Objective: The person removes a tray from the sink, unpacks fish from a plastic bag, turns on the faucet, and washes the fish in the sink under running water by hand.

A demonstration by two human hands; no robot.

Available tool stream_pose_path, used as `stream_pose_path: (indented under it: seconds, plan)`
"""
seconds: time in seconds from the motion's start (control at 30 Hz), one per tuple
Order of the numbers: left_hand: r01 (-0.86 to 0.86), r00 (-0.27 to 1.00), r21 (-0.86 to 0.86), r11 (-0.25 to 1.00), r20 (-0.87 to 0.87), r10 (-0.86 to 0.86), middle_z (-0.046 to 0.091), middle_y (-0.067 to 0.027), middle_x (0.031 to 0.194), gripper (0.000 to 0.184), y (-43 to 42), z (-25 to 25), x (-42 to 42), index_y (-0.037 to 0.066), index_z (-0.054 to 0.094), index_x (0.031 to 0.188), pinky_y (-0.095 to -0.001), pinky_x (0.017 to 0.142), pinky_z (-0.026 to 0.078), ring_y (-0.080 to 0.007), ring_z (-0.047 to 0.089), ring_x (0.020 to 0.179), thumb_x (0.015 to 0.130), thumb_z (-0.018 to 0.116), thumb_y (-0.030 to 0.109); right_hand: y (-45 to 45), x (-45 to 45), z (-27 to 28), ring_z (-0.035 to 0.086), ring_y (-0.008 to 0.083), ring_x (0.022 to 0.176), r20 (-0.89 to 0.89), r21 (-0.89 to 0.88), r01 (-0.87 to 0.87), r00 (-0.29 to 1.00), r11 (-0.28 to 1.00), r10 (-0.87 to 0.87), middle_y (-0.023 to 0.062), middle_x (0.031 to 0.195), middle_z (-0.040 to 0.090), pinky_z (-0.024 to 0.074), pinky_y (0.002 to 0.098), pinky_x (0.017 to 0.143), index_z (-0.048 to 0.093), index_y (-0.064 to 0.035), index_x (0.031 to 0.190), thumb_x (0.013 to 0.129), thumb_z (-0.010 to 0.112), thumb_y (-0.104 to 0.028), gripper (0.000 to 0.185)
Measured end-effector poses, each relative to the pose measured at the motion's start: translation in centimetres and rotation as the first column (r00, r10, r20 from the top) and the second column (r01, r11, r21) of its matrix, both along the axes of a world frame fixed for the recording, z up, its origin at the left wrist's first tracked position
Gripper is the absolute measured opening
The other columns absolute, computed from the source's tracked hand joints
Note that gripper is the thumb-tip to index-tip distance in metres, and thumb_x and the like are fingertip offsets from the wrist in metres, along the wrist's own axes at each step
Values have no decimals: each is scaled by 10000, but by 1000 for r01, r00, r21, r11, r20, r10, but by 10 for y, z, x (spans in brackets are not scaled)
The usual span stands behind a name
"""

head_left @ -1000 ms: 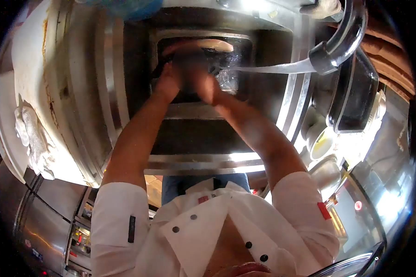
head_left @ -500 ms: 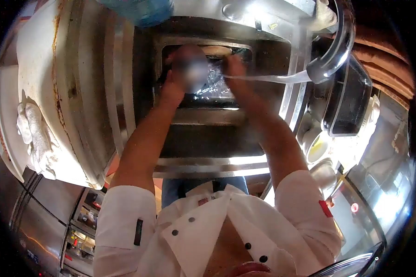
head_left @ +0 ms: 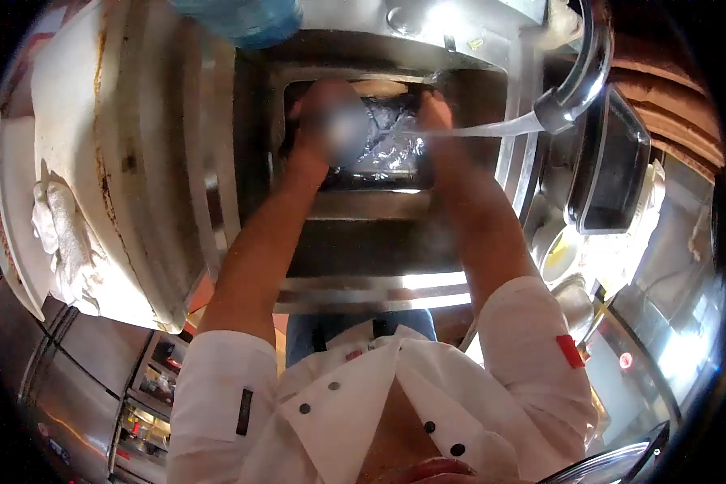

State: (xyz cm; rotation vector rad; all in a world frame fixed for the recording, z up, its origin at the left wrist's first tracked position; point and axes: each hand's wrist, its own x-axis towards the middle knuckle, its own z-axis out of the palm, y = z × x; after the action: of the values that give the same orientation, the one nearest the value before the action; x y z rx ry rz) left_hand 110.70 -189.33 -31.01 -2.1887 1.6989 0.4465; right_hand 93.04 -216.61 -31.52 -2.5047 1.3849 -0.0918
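Note:
A dark rectangular pan (head_left: 363, 184) of rippling water lies in the steel sink (head_left: 355, 250). My left hand (head_left: 310, 137) is at the pan's left side, its fingers mostly hidden by a round blur. My right hand (head_left: 436, 113) is at the pan's right edge with its fingers bent; whether it grips the rim is unclear. A long pale piece (head_left: 379, 88) lies along the pan's far side. From the faucet (head_left: 558, 111) a stream of water (head_left: 492, 129) runs left into the pan, passing by my right hand.
A black deep tray (head_left: 613, 173) and a bowl with something yellow (head_left: 562, 250) stand right of the sink. On the left, a white cloth (head_left: 60, 234) lies on a pale board (head_left: 73, 137). A blue plastic item (head_left: 254, 20) sits beyond the sink.
My right hand has moved right, away from my left hand, to the pan's right edge. More of the rippling water shows between them. My left hand has stayed near the left side.

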Motion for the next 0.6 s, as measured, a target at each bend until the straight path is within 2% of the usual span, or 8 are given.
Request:
stream_pose_path:
  seconds: [0.17,0.23,0.3,0.33,0.43,0.47,0.53,0.6]
  plan:
    - [-140,989,-148,979,-67,131,458,-270,1381,451,3,19,-19,-104,528,1249,-465,1136,261,-397,427,1288,879,464,145,47,13,38,594,378,886,231,-27,-279,932,960,278,182,945,594,489,463,772,618,-78,962,887,513,-165,156]
    - [-478,838,-214,852,-403,369,467,-236,1389,417,-9,56,-24,-74,572,1216,-457,1129,272,-380,429,1292,877,473,147,101,25,42,577,378,911,319,126,-301,915,945,249,185,943,595,479,450,765,619,-64,969,816,581,-63,157]
    - [-281,948,-241,929,-224,228,471,-215,1394,411,-1,27,-26,-58,587,1210,-458,1127,274,-369,428,1298,875,478,154,148,26,1,577,381,955,324,248,-545,826,801,462,194,1015,609,483,444,809,624,-42,1021,795,536,8,248]
    - [-72,997,-228,971,-37,65,475,-195,1398,406,2,14,-25,-41,602,1204,-459,1125,275,-357,426,1304,873,483,160,159,41,58,584,382,931,575,100,-602,685,792,448,191,957,623,486,443,784,629,-46,1007,821,507,-16,225]
    - [-23,999,-178,984,-32,17,468,-191,1409,411,7,22,-17,-25,617,1200,-474,1126,271,-355,413,1322,868,490,181,163,40,6,608,304,818,317,-193,-644,673,741,668,143,836,620,484,396,708,635,-59,1025,864,533,-59,191]
    - [-21,999,-175,984,-34,16,468,-191,1409,411,6,21,-17,-25,617,1200,-474,1126,271,-355,413,1322,868,490,181,154,29,-31,590,247,758,525,229,-544,767,807,368,105,790,602,468,366,670,634,-66,1025,877,556,-99,171]
    - [-115,983,-278,954,-170,69,452,-222,1413,428,3,17,-15,-39,599,1221,-480,1137,251,-367,398,1333,877,477,183,139,17,-48,572,190,698,565,617,-428,825,660,7,66,743,583,451,335,631,634,-74,1025,890,579,-138,159]
    - [-153,977,-222,963,-180,114,457,-233,1406,424,-7,22,-16,-44,598,1220,-481,1138,249,-374,400,1332,884,465,176,123,14,-34,533,150,673,528,629,-405,849,664,17,35,741,572,431,313,614,631,-70,976,894,590,-180,143]
